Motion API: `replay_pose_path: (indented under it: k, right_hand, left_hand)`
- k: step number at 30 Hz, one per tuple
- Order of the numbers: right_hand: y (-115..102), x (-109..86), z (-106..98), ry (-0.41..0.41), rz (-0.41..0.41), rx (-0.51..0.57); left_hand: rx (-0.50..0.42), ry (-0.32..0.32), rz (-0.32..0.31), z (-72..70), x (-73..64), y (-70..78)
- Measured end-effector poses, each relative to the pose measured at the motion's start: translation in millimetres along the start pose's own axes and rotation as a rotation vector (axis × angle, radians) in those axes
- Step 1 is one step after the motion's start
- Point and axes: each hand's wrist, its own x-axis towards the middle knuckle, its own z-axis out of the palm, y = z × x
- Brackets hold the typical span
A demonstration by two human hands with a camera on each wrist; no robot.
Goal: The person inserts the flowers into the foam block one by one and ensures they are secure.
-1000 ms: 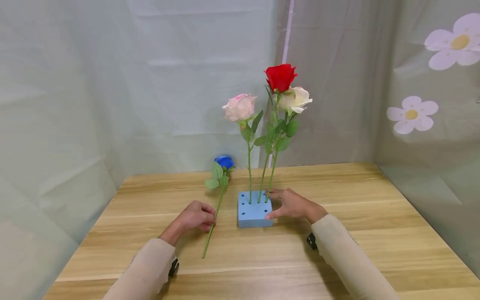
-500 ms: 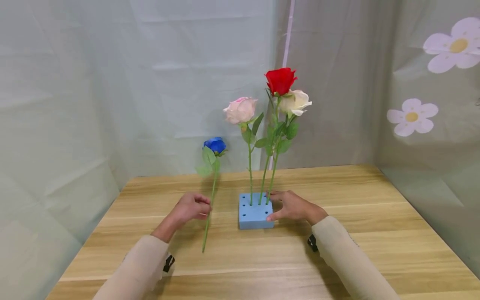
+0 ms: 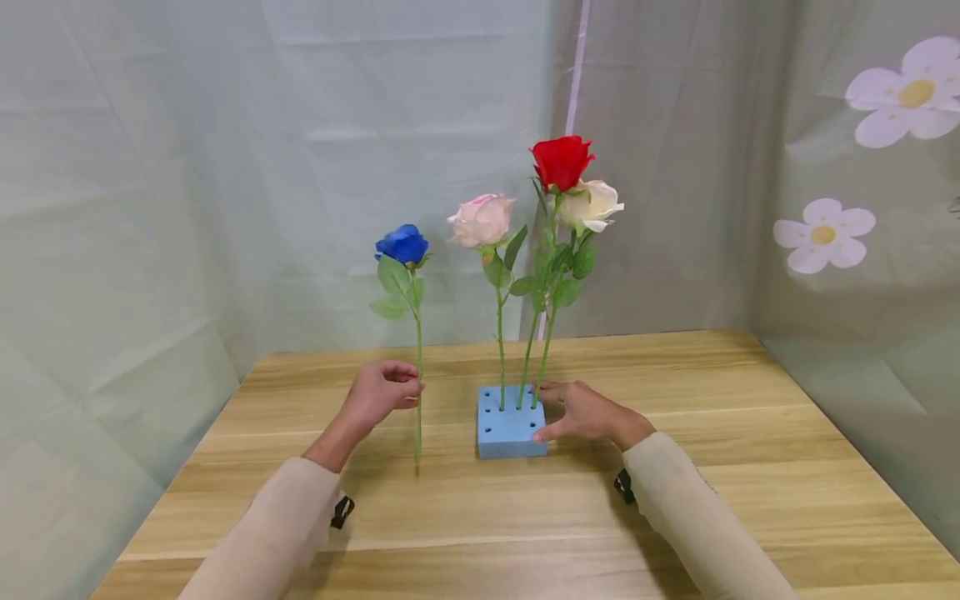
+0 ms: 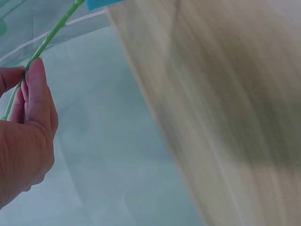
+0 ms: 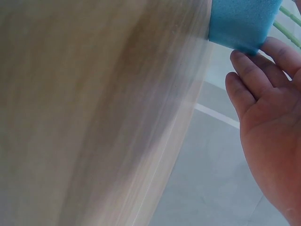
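Note:
A blue artificial rose [image 3: 402,246] stands nearly upright in my left hand [image 3: 382,393], pinched by its stem between thumb and fingers. Its lower end hangs over the wooden table, left of a light blue foam block [image 3: 512,448] with holes in its top. The left wrist view shows thumb and fingertips meeting on the green stem [image 4: 52,34]. My right hand [image 3: 588,412] holds the block at its right side, thumb near the front corner and fingers at the back. In the block stand a pink rose [image 3: 481,221], a red rose [image 3: 561,162] and a cream rose [image 3: 592,206].
The wooden table [image 3: 720,467] reaches back to pale grey hanging sheets [image 3: 225,167]. At right, the sheet has printed white flowers [image 3: 823,234]. The upright roses rise high above the block, with leaves spreading around their stems.
My left hand has raised the blue rose from lying low on the table to nearly upright, its bloom moving up and left. The right hand and the block stay in place.

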Motion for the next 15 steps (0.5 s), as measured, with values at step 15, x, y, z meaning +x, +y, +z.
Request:
replay_pose_path:
  k: [15]
  right_hand:
    - [-3, 0.2, -1, -0.002, 0.016, 0.023]
  left_hand:
    - [0.006, 0.064, 0.091, 9.6, 5.6, 16.8]
